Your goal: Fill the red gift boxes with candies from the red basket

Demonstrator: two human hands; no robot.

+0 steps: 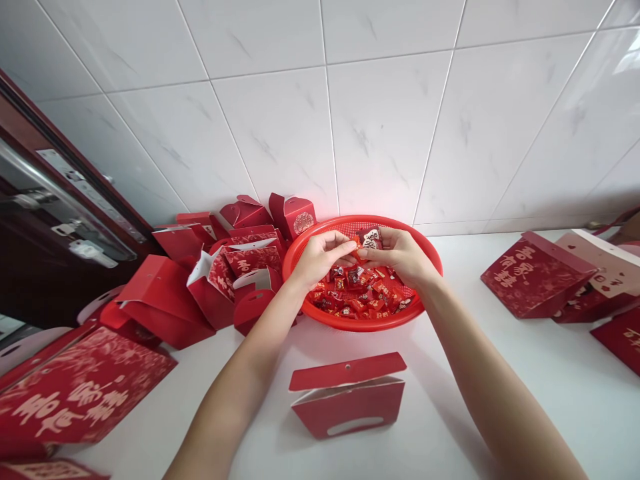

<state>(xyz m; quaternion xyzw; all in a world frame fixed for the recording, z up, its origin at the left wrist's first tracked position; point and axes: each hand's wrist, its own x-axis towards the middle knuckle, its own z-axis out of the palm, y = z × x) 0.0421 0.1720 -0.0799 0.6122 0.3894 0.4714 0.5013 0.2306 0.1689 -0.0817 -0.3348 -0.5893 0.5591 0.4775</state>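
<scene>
Over the red plastic basket, my left hand and my right hand meet with pinched fingers. Between their fingertips is a small red wrapped candy. A dark red packet with white lettering shows just behind my right fingers; whether they touch it I cannot tell. Several red-wrapped candies lie in the basket below my hands. In front of the basket, between my forearms, a red paper gift box stands with its top flap partly raised.
Many red gift boxes crowd the left side of the white tabletop. More boxes stand at the right. A tiled wall rises behind the basket. At far left is a dark door with keys in its lock.
</scene>
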